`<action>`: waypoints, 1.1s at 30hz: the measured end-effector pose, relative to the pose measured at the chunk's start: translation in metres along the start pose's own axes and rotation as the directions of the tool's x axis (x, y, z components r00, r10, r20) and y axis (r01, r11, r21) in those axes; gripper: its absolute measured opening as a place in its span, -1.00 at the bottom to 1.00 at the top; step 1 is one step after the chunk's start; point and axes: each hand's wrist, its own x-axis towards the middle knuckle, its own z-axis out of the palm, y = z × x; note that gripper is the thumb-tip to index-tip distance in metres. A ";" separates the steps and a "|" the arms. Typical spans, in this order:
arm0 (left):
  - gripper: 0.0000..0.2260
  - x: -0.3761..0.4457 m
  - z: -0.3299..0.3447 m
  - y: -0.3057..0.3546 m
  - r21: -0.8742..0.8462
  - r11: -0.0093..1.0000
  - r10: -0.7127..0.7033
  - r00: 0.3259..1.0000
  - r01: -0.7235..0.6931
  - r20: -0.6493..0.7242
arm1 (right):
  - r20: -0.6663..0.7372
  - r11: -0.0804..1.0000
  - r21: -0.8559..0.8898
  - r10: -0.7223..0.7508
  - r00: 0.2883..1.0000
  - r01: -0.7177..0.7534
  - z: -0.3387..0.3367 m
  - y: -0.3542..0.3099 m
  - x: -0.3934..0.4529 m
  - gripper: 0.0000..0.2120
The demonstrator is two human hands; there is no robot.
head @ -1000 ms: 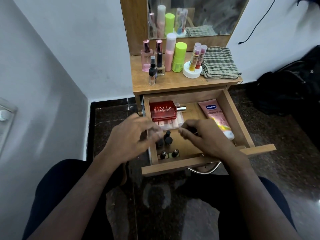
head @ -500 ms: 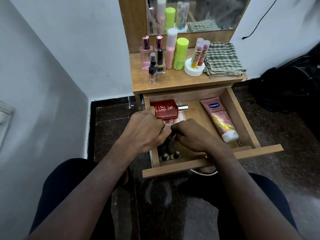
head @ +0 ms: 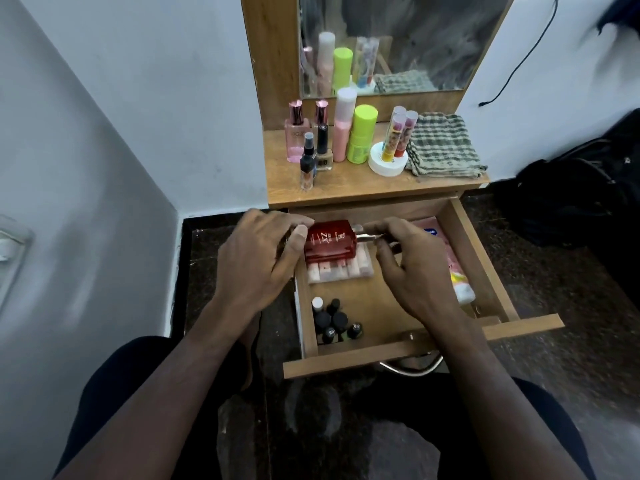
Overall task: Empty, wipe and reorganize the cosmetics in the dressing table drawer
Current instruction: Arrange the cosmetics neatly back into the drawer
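The wooden drawer (head: 485, 244) is pulled out. A red perfume bottle (head: 330, 241) lies at its back left, over a pack of pink tubes (head: 341, 271). My left hand (head: 263, 258) grips the bottle's left end. My right hand (head: 412, 268) pinches its silver cap end on the right. Several small black-capped bottles (head: 334, 320) stand in the front left corner. A pink lotion tube (head: 457, 271) lies along the right side, partly hidden by my right hand.
On the table top (head: 363, 188) stand pink perfume bottles (head: 296, 133), a small spray bottle (head: 307, 164), a pink can (head: 343, 124), a green can (head: 362, 135), tubes in a white holder (head: 388, 161) and a folded checked cloth (head: 443, 145). A mirror (head: 415, 39) is behind. A black bag (head: 585, 188) lies right.
Both hands have left the small black-capped bottles at the drawer's front and moved back to the red perfume bottle, taking hold of its two ends.
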 end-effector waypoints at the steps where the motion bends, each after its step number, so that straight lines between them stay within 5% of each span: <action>1: -0.70 0.001 0.002 -0.002 -0.015 1.000 -0.025 0.998 0.024 -0.062 | -0.043 1.000 -0.012 0.002 0.999 -0.002 0.001 -0.001 0.000 -0.76; 4: -0.77 0.008 0.015 -0.005 -0.024 0.997 -0.080 0.977 0.076 -0.198 | -0.039 0.997 -0.080 0.000 0.999 -0.003 0.012 -0.006 -0.003 -0.77; 9: -0.61 0.044 0.029 0.001 -0.027 0.987 -0.160 0.930 0.160 -0.332 | -0.088 0.994 -0.102 -0.057 0.994 0.048 0.023 -0.023 0.028 -0.65; 16: -0.49 0.085 0.036 0.002 0.113 0.994 0.029 0.936 0.012 -0.352 | -0.146 0.977 -0.161 -0.167 0.975 0.143 0.030 -0.036 0.110 -0.53; 21: -0.42 0.083 0.042 -0.004 0.043 0.994 -0.075 0.920 0.099 -0.386 | -0.152 0.971 -0.097 -0.232 0.961 0.220 0.040 -0.031 0.123 -0.57; 24: -0.48 0.081 0.041 -0.002 -0.049 0.990 -0.143 0.895 0.134 -0.423 | -0.183 0.959 -0.043 -0.284 0.941 0.281 0.040 -0.033 0.129 -0.59; 28: -0.70 0.080 0.041 -0.004 0.045 0.996 -0.054 0.900 0.081 -0.432 | -0.119 0.938 0.013 -0.344 0.931 0.348 0.044 -0.036 0.134 -0.64; 33: -0.71 0.074 0.035 -0.005 0.053 0.996 -0.045 0.904 0.074 -0.426 | -0.083 0.965 0.019 -0.260 0.962 0.262 0.042 -0.038 0.129 -0.81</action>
